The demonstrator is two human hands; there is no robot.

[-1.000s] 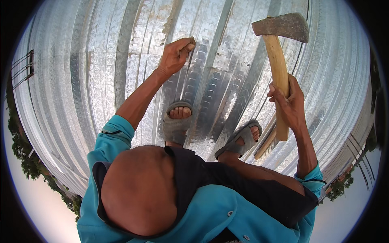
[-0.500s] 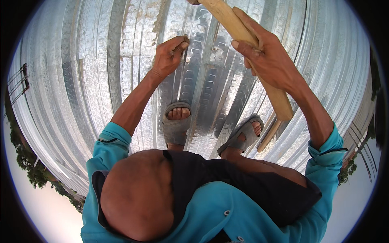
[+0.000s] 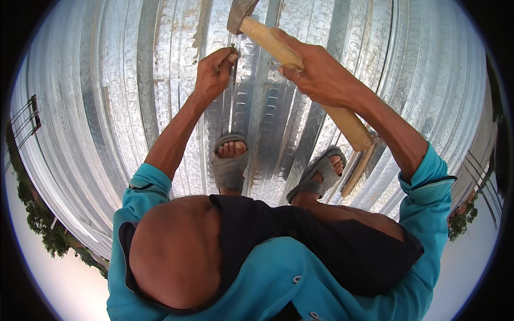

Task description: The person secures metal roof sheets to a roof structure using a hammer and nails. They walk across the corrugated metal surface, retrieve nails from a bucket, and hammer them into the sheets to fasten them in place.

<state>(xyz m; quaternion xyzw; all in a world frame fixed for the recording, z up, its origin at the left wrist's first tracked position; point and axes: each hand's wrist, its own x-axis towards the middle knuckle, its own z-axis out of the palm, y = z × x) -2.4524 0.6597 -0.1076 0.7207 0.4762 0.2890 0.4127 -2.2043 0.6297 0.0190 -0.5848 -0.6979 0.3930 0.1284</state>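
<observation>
My left hand pinches a nail upright between thumb and fingers, with its head poking out above them. The nail's lower end is hard to make out against the ribbed metal decking. In my right hand is a hammer, gripped around its thick wooden handle. Its dark metal head hangs just above and beside the nail, apart from it. The handle's butt end slants down toward my right foot.
My sandalled feet stand on the decking. A narrow wooden piece lies beside the right sandal. Thin rods stick out at the far left edge, others at the right. Trees show beyond the decking's edge.
My right hand has brought the hammer left and down, so its head now shows near the nail. My left hand has shifted slightly left, and the nail's head is now plainly visible.
</observation>
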